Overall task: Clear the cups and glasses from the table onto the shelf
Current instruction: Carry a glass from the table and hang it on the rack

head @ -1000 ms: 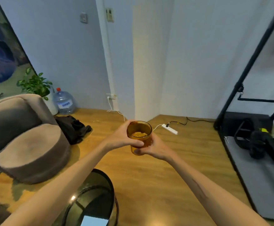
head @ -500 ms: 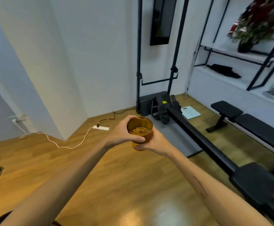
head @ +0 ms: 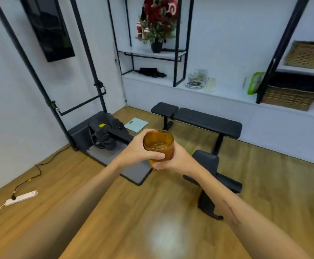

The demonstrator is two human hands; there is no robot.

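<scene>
Both hands, left (head: 136,149) and right (head: 178,159), grasp an upright amber glass (head: 159,144) above the floor (head: 152,221), shelf (head: 218,90) well beyond.

the glass's (head: 158,145) lower part is hidden behind the left hand's (head: 141,148) thumb and the right hand (head: 177,159). the basket (head: 308,55) at upper right is blurred and cut off by the frame edge. the jar's (head: 196,78) contents are too blurred to tell.
</scene>
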